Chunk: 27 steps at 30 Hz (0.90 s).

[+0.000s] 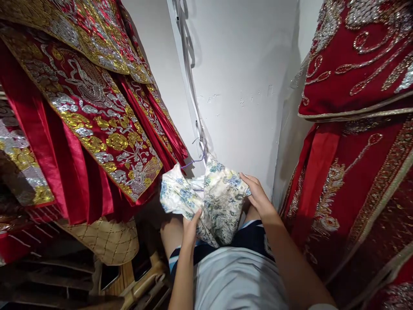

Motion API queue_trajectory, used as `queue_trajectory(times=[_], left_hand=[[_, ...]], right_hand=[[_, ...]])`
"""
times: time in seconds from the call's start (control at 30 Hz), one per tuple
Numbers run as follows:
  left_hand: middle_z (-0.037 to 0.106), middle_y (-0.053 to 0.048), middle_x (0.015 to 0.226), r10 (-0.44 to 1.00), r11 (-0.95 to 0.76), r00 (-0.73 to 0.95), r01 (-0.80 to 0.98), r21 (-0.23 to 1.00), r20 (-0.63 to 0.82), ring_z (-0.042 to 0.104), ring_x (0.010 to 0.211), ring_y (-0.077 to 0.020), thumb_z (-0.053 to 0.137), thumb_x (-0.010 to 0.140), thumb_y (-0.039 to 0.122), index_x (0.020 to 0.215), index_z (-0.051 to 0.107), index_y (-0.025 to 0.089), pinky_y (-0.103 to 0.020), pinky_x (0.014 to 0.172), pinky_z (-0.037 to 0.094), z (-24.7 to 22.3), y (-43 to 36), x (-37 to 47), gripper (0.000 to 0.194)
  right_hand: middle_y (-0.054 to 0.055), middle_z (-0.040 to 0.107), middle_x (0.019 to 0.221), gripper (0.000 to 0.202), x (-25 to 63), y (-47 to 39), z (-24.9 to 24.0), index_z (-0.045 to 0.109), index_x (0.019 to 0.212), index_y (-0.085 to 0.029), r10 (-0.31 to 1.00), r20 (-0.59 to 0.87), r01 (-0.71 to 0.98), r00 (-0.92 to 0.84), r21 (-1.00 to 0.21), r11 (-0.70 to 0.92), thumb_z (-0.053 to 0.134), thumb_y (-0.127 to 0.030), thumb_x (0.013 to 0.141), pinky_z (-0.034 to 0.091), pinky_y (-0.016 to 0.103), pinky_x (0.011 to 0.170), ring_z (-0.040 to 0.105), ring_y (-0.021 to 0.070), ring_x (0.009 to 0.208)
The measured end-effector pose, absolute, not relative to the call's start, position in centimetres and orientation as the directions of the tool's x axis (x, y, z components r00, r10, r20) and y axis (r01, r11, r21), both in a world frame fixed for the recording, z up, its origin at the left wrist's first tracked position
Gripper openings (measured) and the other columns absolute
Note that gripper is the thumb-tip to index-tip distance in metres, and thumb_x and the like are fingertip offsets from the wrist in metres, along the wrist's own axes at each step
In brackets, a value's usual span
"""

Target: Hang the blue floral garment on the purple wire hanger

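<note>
A white floral garment (222, 185) with blue and yellow flowers hangs in front of me from a purple hanger (193, 162). The hanger's hook is up by a cord or strip on the wall. My left hand (191, 224) grips the garment's lower front edge, the thumb on top and the other fingers hidden behind the cloth. At the short sleeve on the right, my right hand (254, 189) pinches the fabric between thumb and fingers. Below the hands, the garment's lower part gathers over my lap.
Red embroidered garments with gold and silver work (106, 107) hang close on the left. More red beaded garments (358, 77) crowd the right side. A metal strip (185, 69) runs down the white wall (238, 64). Wooden furniture (142, 284) stands at lower left.
</note>
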State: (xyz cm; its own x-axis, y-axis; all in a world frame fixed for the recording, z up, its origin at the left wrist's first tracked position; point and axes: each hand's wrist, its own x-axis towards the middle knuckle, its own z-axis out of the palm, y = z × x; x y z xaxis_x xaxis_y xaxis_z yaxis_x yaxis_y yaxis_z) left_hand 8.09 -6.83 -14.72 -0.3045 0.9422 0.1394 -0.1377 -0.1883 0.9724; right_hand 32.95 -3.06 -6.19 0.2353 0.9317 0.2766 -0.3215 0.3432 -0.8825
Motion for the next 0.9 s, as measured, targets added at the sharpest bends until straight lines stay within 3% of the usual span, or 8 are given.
queue_trajectory(times=[0.17,0.3,0.37,0.47,0.53,0.63,0.73,0.9], left_hand=[[0.061,-0.018,0.136,0.958,-0.097,-0.286,-0.19,0.977,0.039,0.052,0.133,-0.0353,0.081,0.071,0.042,0.128,0.06,0.015,-0.049,0.114,0.039,-17.6,-7.1,9.1,0.067],[0.06,-0.017,0.138,0.957,-0.119,-0.285,-0.204,0.972,0.057,0.051,0.134,-0.0325,0.082,0.071,0.044,0.128,0.06,0.016,-0.045,0.115,0.038,-18.9,-7.0,9.8,0.067],[0.057,-0.016,0.142,0.951,-0.148,-0.298,-0.21,0.966,0.081,0.05,0.136,-0.0303,0.082,0.071,0.045,0.132,0.057,0.017,-0.042,0.116,0.036,-19.5,-6.9,10.5,0.071],[0.054,-0.014,0.145,0.949,-0.18,-0.293,-0.203,0.963,0.116,0.045,0.14,-0.0278,0.082,0.071,0.044,0.133,0.056,0.02,-0.039,0.119,0.031,-20.1,-6.8,11.6,0.072],[0.057,-0.013,0.143,0.955,-0.162,-0.278,-0.194,0.967,0.104,0.044,0.14,-0.0273,0.083,0.07,0.042,0.13,0.058,0.02,-0.04,0.12,0.029,-20.4,-6.8,12.2,0.069],[0.066,-0.013,0.131,0.969,-0.104,-0.24,-0.196,0.975,0.055,0.05,0.136,-0.029,0.082,0.07,0.04,0.123,0.063,0.018,-0.043,0.119,0.031,-20.5,-6.9,12.4,0.06],[0.069,-0.012,0.125,0.968,-0.1,-0.245,-0.194,0.976,0.05,0.052,0.134,-0.03,0.081,0.07,0.041,0.12,0.065,0.018,-0.045,0.118,0.031,-20.4,-7.1,11.9,0.057],[0.059,-0.01,0.14,0.962,-0.174,-0.241,-0.173,0.969,0.13,0.047,0.138,-0.0264,0.078,0.072,0.039,0.125,0.061,0.019,-0.04,0.119,0.031,-20.0,-7.4,11.6,0.059]], right_hand=[[0.008,0.073,0.108,0.039,34.2,-3.6,-9.6,0.071,0.095,-0.019,0.844,0.344,-0.202,0.411,-0.869,0.452,0.069,-0.055,0.08,0.047,0.036,0.098,0.06,0.0263,0.117],[0.008,0.068,0.122,0.035,34.7,-2.0,-10.9,0.068,0.104,-0.024,0.828,0.136,-0.336,0.544,-0.869,0.363,0.068,-0.047,0.077,0.052,0.03,0.086,0.059,0.0231,0.12],[0.009,0.067,0.119,0.035,35.2,-1.5,-11.9,0.066,0.103,-0.025,0.788,0.074,-0.356,0.612,-0.863,0.358,0.066,-0.045,0.074,0.053,0.03,0.08,0.062,0.0222,0.112],[0.006,0.068,0.095,0.034,35.0,-1.8,-13.9,0.06,0.095,-0.024,0.716,0.092,-0.256,0.692,-0.897,0.362,0.059,-0.049,0.073,0.051,0.029,0.065,0.065,0.0193,0.085],[0.002,0.063,0.075,0.033,33.1,-2.6,-15.2,0.058,0.086,-0.023,0.77,0.13,-0.21,0.624,-0.922,0.326,0.061,-0.052,0.07,0.045,0.027,0.053,0.06,0.0173,0.065],[-0.003,0.052,0.053,0.033,28.3,-4.0,-16.5,0.054,0.069,-0.022,0.943,0.173,-0.173,0.286,-0.958,0.228,0.07,-0.051,0.066,0.036,0.027,0.044,0.048,0.0146,0.046],[-0.007,0.037,0.049,0.04,24.4,-5.0,-17.0,0.042,0.065,-0.024,0.959,0.272,0.068,-0.083,-0.958,0.278,0.057,-0.057,0.082,0.029,0.025,0.047,0.038,0.0119,0.047],[-0.007,0.033,0.052,0.041,24.1,-5.4,-17.0,0.033,0.064,-0.024,0.945,0.289,0.107,-0.156,-0.946,0.307,0.041,-0.053,0.092,0.026,0.026,0.05,0.035,0.0122,0.05]])
